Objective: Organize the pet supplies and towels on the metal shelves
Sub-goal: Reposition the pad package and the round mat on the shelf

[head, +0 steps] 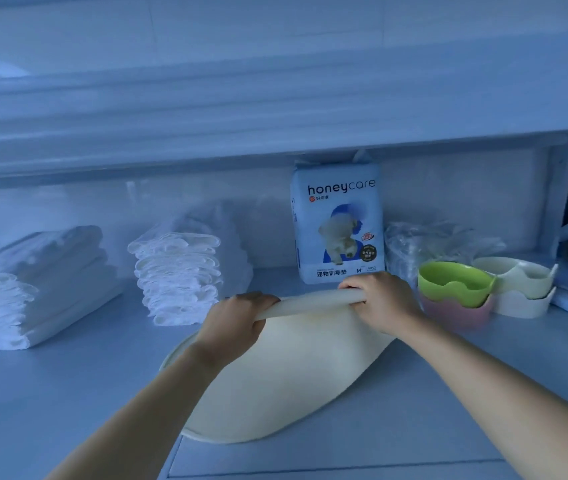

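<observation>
While a cream-coloured, flexible oval mat [286, 372] lies on the pale blue metal shelf [68, 393], its far edge is rolled up into a tube and held at both ends. The left hand [237, 323] is closed over the left end of the roll, and the right hand [379, 299] is closed over the right end, so each grip is wrapped tightly on the mat. The near, unrolled part of the mat is spread flat, and its front rim reaches close to the front edge of the shelf.

Behind the roll, a white and blue "honeycare" pack of pet training pads [338, 223] stands upright against the back wall, just beyond the right hand. To the left, a stack of folded white towels [178, 275] is set near the mat's left edge, and a second, larger stack of folded white cloths [33, 289] rests further left, well apart from the mat. Bare shelf is seen between the two stacks and in front of them.

To the right, a green scalloped plastic bowl [455, 282] is nested in a pink scalloped bowl [455, 317], just beside the right wrist. Cream double bowls [518, 282] are stacked beyond them, and crumpled clear plastic wrapping [428, 244] sits behind. The underside of the upper shelf [275, 109] hangs low above everything.
</observation>
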